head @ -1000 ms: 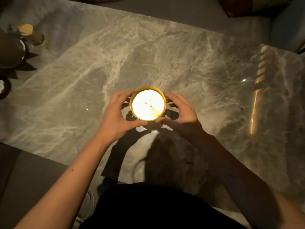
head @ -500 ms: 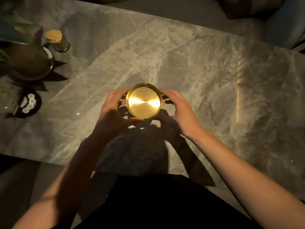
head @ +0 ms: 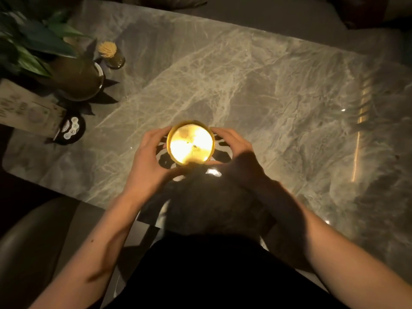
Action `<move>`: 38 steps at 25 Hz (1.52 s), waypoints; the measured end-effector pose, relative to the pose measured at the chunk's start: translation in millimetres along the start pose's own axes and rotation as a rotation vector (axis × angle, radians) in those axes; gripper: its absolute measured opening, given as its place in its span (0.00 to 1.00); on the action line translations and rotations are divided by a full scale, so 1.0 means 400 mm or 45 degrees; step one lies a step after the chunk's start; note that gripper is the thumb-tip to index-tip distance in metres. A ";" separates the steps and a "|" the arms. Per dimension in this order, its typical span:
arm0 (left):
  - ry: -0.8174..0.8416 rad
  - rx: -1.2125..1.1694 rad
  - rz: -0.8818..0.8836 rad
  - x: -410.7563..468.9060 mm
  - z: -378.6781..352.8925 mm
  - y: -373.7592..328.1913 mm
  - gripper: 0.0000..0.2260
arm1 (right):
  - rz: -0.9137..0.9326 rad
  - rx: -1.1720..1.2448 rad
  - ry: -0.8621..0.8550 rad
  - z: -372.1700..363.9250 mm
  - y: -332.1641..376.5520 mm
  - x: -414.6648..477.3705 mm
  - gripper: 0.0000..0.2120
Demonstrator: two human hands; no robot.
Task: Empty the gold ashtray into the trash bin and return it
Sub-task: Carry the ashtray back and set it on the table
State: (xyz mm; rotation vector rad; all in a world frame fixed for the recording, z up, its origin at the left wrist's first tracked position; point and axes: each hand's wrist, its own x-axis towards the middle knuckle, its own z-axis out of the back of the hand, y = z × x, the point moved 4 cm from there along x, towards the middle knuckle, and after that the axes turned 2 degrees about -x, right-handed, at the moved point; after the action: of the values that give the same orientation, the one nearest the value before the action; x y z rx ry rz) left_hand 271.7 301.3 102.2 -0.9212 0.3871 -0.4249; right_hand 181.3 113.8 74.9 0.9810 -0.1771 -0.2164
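Observation:
The round gold ashtray (head: 190, 143) shines bright under the light, over the near middle of the grey marble table (head: 256, 90). My left hand (head: 149, 161) cups its left side and my right hand (head: 236, 157) cups its right side, fingers curled round the rim. A few small dark specks show in its glaring bowl. I cannot tell whether the ashtray rests on the table or hangs just above it. No trash bin is in view.
At the table's far left stand a potted plant (head: 75, 81), a glass jar of toothpicks (head: 110, 55), a printed card (head: 24, 110) and a small black round dish (head: 71, 128). A grey seat (head: 33, 241) sits near left. Sofa cushions line the far edge.
The view has shifted, so the plant and the other left-side items show more fully. Both hands stay around the ashtray, which glares brighter than half a second ago.

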 end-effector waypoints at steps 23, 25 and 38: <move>0.011 0.064 -0.165 -0.009 0.459 0.469 0.41 | -0.103 0.028 0.240 -0.565 0.249 0.170 0.35; -0.003 0.025 -0.079 -0.020 0.513 0.546 0.42 | -0.119 0.014 0.309 -0.636 0.284 0.191 0.36; 0.053 -0.239 0.281 -0.044 0.662 0.782 0.45 | -0.149 -0.148 0.403 -0.934 0.377 0.247 0.37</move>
State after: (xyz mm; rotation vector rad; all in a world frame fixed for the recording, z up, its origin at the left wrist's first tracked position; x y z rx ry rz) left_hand 444.8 656.3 -8.6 -1.0404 0.5677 -0.2081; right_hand 383.2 468.6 2.6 0.8976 0.1808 -0.1737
